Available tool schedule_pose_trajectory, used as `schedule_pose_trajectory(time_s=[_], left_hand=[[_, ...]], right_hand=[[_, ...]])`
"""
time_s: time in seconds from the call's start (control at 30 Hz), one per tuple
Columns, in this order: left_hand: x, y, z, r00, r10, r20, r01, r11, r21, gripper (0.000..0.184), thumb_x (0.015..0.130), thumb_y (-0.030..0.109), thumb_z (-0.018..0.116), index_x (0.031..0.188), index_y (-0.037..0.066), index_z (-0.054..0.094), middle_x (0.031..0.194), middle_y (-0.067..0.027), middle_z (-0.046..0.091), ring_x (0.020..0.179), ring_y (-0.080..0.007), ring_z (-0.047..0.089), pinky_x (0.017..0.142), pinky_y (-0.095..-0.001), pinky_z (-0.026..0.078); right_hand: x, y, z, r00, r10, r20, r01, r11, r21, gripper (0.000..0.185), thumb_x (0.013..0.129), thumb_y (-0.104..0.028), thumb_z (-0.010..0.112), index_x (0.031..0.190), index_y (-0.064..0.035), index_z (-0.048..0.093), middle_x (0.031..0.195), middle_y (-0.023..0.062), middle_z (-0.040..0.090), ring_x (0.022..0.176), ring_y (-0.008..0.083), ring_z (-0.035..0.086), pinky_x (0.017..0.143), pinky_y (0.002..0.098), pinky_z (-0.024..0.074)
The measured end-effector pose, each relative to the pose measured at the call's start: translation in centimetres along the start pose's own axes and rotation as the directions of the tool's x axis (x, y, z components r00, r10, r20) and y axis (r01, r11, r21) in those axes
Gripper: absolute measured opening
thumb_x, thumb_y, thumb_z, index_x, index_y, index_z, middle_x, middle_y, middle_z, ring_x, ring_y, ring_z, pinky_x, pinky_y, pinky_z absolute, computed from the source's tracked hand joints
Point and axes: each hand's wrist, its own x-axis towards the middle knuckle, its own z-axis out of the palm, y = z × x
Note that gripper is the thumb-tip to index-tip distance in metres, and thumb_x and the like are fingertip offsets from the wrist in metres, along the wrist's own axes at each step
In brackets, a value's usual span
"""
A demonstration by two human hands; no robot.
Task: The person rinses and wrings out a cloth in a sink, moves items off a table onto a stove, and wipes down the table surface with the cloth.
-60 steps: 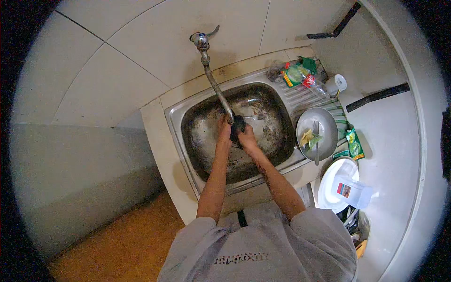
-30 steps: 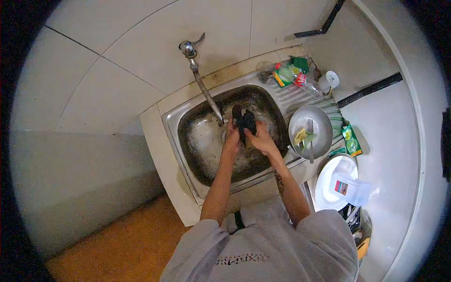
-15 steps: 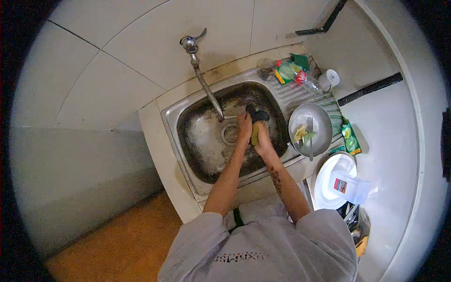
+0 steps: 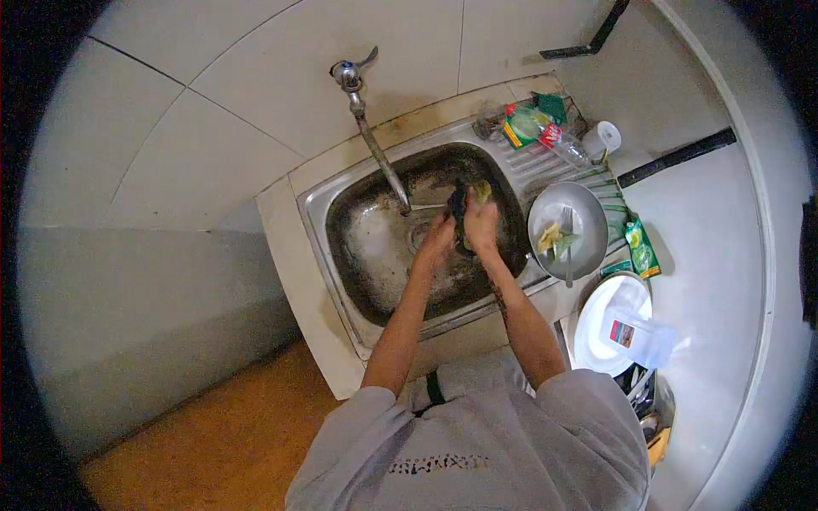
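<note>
In the sink (image 4: 371, 230), two o'clock off the drain (image 4: 417, 238): dark item (image 4: 457, 206) between my hands. Right hand (image 4: 481, 226) closed round yellow-green pad (image 4: 483, 191); left hand (image 4: 438, 243) bent beside item, grip I can't tell. Likely scrubbing step; next move probably needs steady left hold, pad pressed on.

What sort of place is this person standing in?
Probably a kitchen washing-up corner: there's a stained stainless-steel sink, a long-spouted silver metal tap above it, and a round grey bowl holding a silver metal fork alongside.

Fork (image 4: 569, 271) in bowl (image 4: 594, 245) (right of basin (image 4: 366, 255))
</note>
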Motion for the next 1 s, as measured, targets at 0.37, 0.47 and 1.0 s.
schedule_pose_trajectory(time_s=[0.37,0.47,1.0], left_hand=[[2.0,-1.1,-0.5,0.962,0.229,-0.151,-0.183,0.945,0.272,0.032,0.100,0.021,0.045,0.119,-0.002,0.059,0.100,-0.0111,0.064,0.082,-0.0211,0.058,0.068,-0.0364,0.044],[4.5,-2.5,-0.4,0.972,0.207,-0.114,-0.158,0.929,0.335,0.030,0.099,0.020,0.048,0.111,-0.004,0.062,0.098,-0.0122,0.064,0.082,-0.0228,0.058,0.070,-0.0370,0.044],[-1.8,3.1,1.4,0.909,0.416,0.013,-0.383,0.824,0.417,0.059,0.100,0.040,0.048,0.143,0.001,0.040,0.145,-0.0221,0.042,0.134,-0.0345,0.038,0.111,-0.0465,0.028]], right_hand=[[-4.0,-0.4,-2.9,0.716,-0.673,-0.188,0.667,0.738,-0.103,0.023,0.091,-0.015,0.058,0.105,0.0031,0.060,0.092,0.0228,0.059,0.089,0.0425,0.057,0.083,0.0389,0.0454],[-3.0,2.4,-2.6,0.826,-0.558,-0.077,0.558,0.829,-0.028,0.032,0.092,-0.022,0.061,0.111,0.0034,0.058,0.100,0.0203,0.061,0.091,0.0368,0.058,0.086,0.0359,0.0450],[-2.2,-2.1,-2.2,0.977,-0.198,-0.085,0.212,0.953,0.217,0.042,0.095,-0.032,0.062,0.095,0.0096,0.061,0.082,0.0224,0.066,0.072,0.0355,0.062,0.067,0.0454,0.0465]])
